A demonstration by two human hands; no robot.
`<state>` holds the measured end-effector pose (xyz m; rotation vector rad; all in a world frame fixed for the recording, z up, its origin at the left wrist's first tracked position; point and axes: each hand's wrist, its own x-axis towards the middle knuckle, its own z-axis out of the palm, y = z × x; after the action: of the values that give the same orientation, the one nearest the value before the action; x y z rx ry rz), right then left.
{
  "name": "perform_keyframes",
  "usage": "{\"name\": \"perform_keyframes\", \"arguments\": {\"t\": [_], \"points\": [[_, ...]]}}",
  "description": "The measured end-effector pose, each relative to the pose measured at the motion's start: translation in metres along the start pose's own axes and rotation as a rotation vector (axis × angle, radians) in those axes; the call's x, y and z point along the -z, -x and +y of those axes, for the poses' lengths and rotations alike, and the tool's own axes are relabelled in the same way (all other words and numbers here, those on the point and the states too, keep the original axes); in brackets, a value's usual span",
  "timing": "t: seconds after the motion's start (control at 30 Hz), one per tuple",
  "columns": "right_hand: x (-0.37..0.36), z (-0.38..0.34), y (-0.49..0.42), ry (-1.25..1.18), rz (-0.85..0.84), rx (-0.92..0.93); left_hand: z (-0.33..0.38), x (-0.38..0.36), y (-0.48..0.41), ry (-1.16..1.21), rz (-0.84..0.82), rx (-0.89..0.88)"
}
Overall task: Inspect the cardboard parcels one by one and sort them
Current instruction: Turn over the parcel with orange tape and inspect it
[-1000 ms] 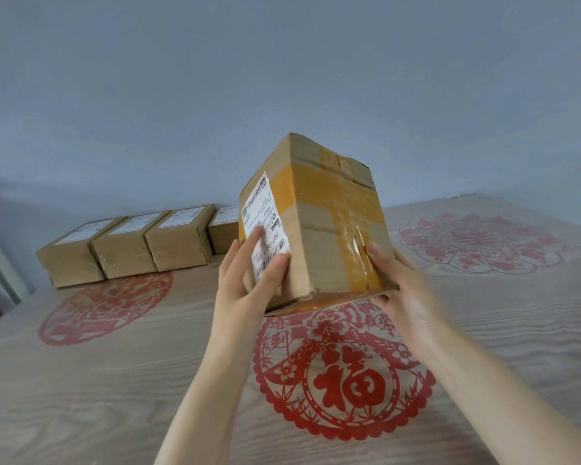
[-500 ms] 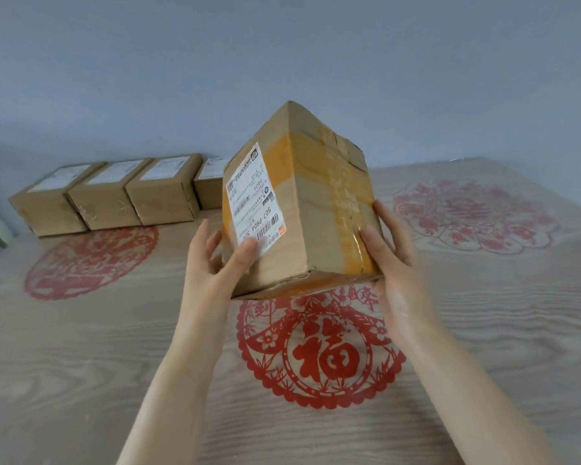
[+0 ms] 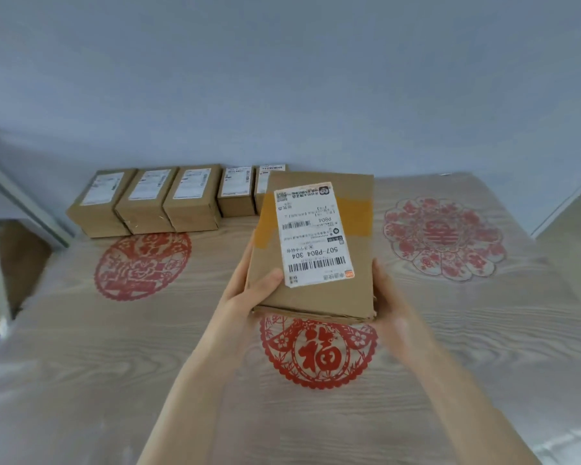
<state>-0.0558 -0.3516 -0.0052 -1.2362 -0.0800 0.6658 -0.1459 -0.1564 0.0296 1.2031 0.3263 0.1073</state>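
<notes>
Hands [image 3: 253, 292] seemingly grip rectangular, tape-banded cardboard parcel [image 3: 319, 298]

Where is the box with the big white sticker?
The box is mid-frame in the head view, held between the left hand and right hand above the middle red paper-cut.

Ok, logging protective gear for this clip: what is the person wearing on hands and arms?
Nothing visible. The left hand and right hand are gloveless; the left forearm and right forearm are uncovered to the frame edge: no sleeves, watch or bracelet. The right hand is blurred, so rings cannot be ruled out.
</notes>
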Motion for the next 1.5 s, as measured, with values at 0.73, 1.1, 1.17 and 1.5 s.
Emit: {"name": "perform_keyframes", "arguments": {"t": [0.73,1.1,1.17,1.5], "points": [[0.013,-0.073,0.067,-0.21,-0.121,-0.004,0.071,-0.061,0.042,-0.252,-0.109,0.146],[0.06,-0.101,0.074,-0.192,-0.079,0.023,0.074,-0.108,0.026,-0.474,-0.173,0.31],[0.08,-0.109,0.074,-0.187,-0.057,-0.013,0.063,-0.123,0.025,-0.488,-0.158,0.331],[0.194,-0.149,0.085,-0.146,-0.012,-0.095,-0.01,-0.265,0.016,0.022,0.164,0.185]]}}
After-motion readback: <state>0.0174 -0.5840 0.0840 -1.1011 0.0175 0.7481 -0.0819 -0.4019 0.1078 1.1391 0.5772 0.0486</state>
